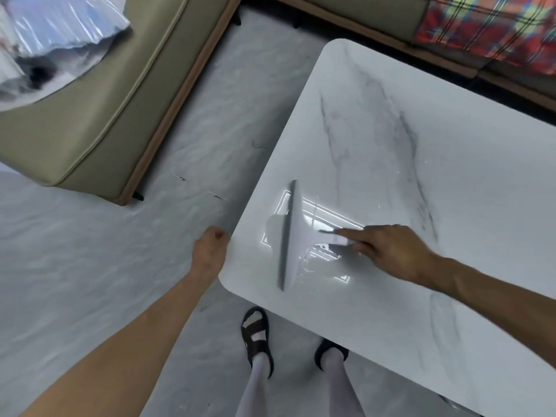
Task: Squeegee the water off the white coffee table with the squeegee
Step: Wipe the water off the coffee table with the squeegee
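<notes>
Here, the squeegee is set on the white coffee table, close to the table's rounded near-left corner. Its grey rubber blade is pressed to the tabletop and runs roughly parallel to the table's short edge. The white body narrows from the blade back to the handle.

The handle is gripped by the right hand. 1 finger, the index finger, is laid straight along the top of the handle, and the other fingers are curled beneath it. The right forearm is stretched in over the tabletop from the right side.

A thin film of water can be made out around the squeegee, mostly on the handle side of the blade. It is shown up by the bright, broken reflection of a rectangular light.

The left hand is found off the tabletop, just beside the table's edge near the same corner. Its fingers are curled into a loose fist and nothing is seen in it. Whether it touches the edge cannot be told.

The tabletop is marked with grey marble veining. A pale floor is seen to the left, with a beige sofa standing on it, and crinkled plastic wrapping lies on the seat. A plaid blanket is draped over a second seat beyond the table. 2 feet in dark sandals and white socks are planted at the table's near edge.
</notes>
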The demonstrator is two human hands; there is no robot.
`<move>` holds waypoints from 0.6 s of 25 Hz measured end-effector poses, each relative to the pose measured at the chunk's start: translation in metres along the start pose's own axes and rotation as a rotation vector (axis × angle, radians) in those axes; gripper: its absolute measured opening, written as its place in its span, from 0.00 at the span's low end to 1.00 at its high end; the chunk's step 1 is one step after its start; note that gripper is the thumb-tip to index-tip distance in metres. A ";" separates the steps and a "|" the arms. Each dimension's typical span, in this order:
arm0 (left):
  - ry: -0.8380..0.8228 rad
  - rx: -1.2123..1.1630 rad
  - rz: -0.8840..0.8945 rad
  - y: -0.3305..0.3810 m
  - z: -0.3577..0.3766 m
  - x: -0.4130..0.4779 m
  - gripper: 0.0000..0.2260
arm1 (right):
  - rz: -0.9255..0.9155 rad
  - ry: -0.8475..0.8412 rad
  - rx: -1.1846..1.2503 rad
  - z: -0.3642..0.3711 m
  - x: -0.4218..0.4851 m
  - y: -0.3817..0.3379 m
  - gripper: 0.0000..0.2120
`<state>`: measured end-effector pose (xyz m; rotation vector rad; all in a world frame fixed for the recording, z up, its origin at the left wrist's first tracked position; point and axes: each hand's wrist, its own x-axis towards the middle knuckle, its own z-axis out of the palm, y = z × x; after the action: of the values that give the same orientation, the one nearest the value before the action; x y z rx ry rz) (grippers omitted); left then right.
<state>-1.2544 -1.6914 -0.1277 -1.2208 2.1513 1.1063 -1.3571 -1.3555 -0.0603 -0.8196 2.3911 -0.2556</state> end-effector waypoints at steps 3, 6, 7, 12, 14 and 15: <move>0.116 -0.047 -0.067 -0.019 -0.020 0.002 0.09 | -0.179 -0.127 0.084 0.049 0.042 -0.085 0.20; 0.178 -0.014 -0.090 -0.040 -0.034 0.002 0.17 | -0.276 -0.187 0.028 0.085 0.069 -0.132 0.19; 0.178 -0.016 -0.105 -0.045 -0.035 0.000 0.20 | -0.274 -0.171 0.015 0.088 0.070 -0.126 0.19; 0.129 -0.055 -0.183 -0.049 -0.019 -0.013 0.24 | -0.196 -0.081 0.009 0.054 0.023 -0.039 0.21; 0.122 -0.010 -0.157 -0.045 -0.012 -0.018 0.22 | -0.076 -0.055 -0.001 0.028 -0.003 -0.009 0.23; 0.131 0.018 -0.130 -0.042 -0.009 -0.019 0.18 | -0.032 -0.043 -0.016 0.018 -0.013 0.002 0.23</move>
<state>-1.2086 -1.7010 -0.1275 -1.4390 2.1362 0.9744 -1.3388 -1.3459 -0.0695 -0.8629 2.3442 -0.2302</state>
